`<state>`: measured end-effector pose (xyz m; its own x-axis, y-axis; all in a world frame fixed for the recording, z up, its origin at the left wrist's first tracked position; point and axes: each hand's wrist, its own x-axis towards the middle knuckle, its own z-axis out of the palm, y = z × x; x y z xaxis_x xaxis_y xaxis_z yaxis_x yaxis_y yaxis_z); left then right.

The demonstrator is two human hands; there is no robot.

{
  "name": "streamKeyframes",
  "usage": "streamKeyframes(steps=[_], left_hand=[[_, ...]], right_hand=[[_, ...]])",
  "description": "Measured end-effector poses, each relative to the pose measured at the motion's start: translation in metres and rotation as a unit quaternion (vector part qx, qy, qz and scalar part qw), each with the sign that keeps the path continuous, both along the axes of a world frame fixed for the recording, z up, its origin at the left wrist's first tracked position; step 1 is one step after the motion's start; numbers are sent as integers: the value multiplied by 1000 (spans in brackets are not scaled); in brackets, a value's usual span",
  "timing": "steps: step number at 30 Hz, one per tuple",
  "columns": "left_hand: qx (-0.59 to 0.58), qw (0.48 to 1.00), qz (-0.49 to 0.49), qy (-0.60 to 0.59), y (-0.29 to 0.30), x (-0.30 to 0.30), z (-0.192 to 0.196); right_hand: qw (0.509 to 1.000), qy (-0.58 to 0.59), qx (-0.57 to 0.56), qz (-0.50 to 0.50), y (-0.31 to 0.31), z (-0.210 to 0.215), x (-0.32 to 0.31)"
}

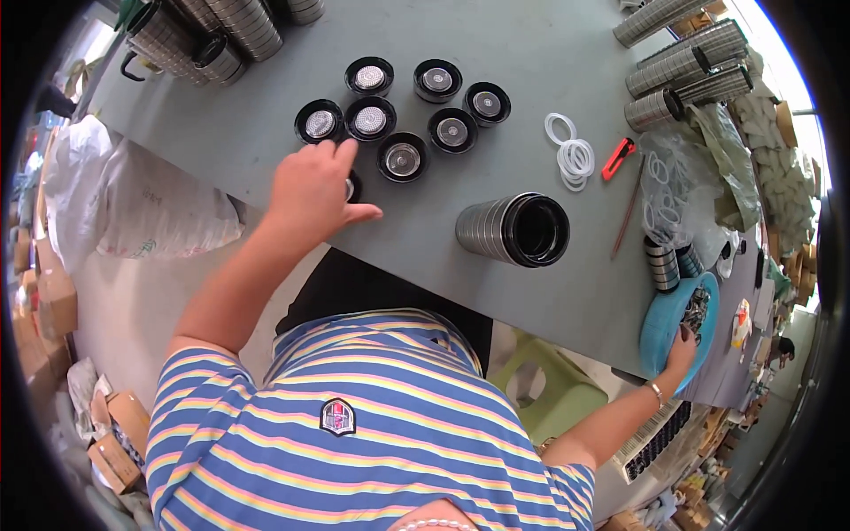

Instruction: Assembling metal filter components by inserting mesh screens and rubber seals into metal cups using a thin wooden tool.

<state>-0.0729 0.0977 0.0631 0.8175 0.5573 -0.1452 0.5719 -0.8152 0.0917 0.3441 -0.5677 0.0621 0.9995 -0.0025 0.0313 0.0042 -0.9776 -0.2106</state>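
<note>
My left hand [312, 188] is at the near edge of the grey table, thumb stretched out and apart from the fingers, palm down. Partly under it is a black round lid [355, 186]; the hand hides most of that lid. Just beyond its fingertips stand black lids with perforated silver discs [371, 119], and to their right more black lids with silver centres [404, 157]. My right hand [681, 354] reaches into a blue basin [656, 329] of small metal parts [697, 310]; its fingertips are hidden among them.
A ribbed silver cup [482, 228] with a black rim lies near the table's front edge. White rings [576, 159], a red cutter [618, 159] and a thin rod [629, 208] lie right of it. Stacked metal cups [248, 26] stand far left; a green stool [562, 380] is below.
</note>
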Motion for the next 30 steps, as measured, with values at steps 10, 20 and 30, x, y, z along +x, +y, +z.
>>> streamKeyframes(steps=[10, 20, 30], left_hand=[[26, 929, 96, -358, 1, 14, -55], [-16, 943, 77, -325, 5, 133, -64], [-286, 765, -194, -543, -77, 86, 13]], right_hand=[[992, 45, 30, 110, -26, -33, 22], [994, -59, -67, 59, 18, -1, 3], [910, 65, 389, 130, 219, 41, -121]])
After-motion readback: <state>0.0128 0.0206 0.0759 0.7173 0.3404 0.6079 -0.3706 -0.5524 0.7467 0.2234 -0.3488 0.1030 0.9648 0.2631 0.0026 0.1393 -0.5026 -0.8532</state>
